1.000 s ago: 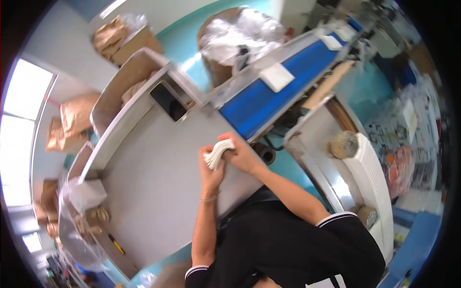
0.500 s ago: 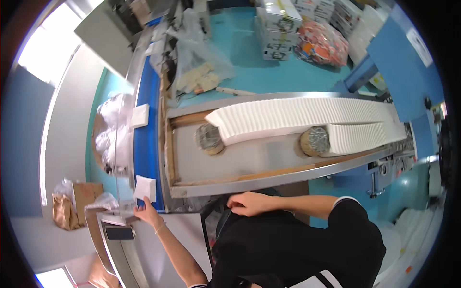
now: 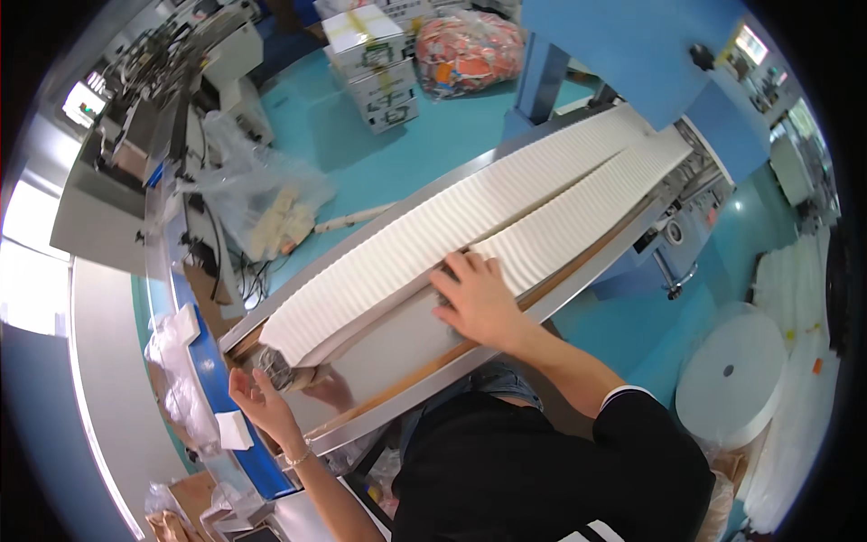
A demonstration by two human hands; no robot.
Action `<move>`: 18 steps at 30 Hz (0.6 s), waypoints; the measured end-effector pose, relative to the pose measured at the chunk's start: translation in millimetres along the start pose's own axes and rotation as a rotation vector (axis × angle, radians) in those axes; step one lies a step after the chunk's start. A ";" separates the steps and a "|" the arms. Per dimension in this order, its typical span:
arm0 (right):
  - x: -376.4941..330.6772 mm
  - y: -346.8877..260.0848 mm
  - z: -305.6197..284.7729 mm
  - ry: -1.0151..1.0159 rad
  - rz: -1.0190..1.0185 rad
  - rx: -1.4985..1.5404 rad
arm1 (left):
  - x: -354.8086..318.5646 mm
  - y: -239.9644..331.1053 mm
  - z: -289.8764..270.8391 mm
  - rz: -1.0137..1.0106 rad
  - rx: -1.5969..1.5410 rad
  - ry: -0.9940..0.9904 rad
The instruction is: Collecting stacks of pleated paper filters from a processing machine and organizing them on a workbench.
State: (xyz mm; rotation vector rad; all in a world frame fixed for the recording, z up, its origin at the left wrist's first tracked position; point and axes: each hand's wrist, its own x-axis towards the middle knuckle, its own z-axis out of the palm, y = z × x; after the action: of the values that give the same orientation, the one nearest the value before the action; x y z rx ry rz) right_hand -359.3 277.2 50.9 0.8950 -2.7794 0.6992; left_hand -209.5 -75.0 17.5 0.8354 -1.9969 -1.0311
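Two rows of folded white paper stand on edge in a long metal tray (image 3: pixel 397 330): a longer row (image 3: pixel 433 235) at the far side and a shorter row (image 3: pixel 578 208) nearer me. At the front end of the shorter row, my right hand (image 3: pixel 480 303) has its fingers curled over a round block, which it mostly hides. My left hand (image 3: pixel 266 411) is raised near the tray's left end, fingers apart and nothing in it. Just beyond it, another round, clear-wrapped block (image 3: pixel 276 369) rests against the longer row's end.
A blue conveyor belt (image 3: pixel 215 369) crosses the tray's left end, carrying a white folded stack (image 3: pixel 234 431) beside my left hand. Blue machinery (image 3: pixel 623 54) rises at the tray's far right. Cartons (image 3: pixel 370 68) and a bag of orange scraps (image 3: pixel 470 54) sit on the floor behind.
My view has turned to the right. My left hand has left the white stack on the belt and risen toward the tray. My right hand has reached forward from my body onto the round block.
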 end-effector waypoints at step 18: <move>32.5 182.1 -63.6 0.558 0.327 0.265 | 44.3 -38.3 -21.7 -0.294 0.154 -0.727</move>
State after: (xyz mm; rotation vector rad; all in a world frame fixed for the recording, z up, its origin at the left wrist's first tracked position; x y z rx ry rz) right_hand -492.2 420.6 45.0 0.2106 -2.3684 1.1769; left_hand -206.7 -136.5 7.1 0.9411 -2.6348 -1.5213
